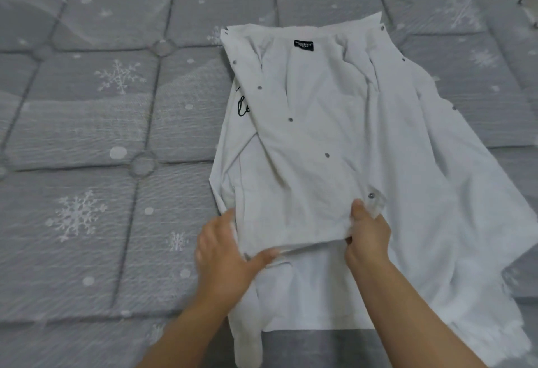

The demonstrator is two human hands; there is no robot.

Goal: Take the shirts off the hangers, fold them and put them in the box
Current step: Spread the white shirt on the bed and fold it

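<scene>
A white button-up shirt (pixel 329 140) lies unbuttoned and spread on the grey mattress, collar and black label (pixel 303 45) at the far end. Its left front panel, with a row of grey buttons, is folded across the middle. My left hand (pixel 230 254) holds that panel's near left corner, thumb on top and fingers tucked under the cloth. At the panel's near right corner my right hand (pixel 366 231) pinches the fabric beside the lowest button (pixel 371 195). A sleeve trails off toward me at the bottom. No hanger or box is in view.
The grey quilted mattress (pixel 102 135) with white snowflake print fills the view. Its right edge shows at the far top right corner.
</scene>
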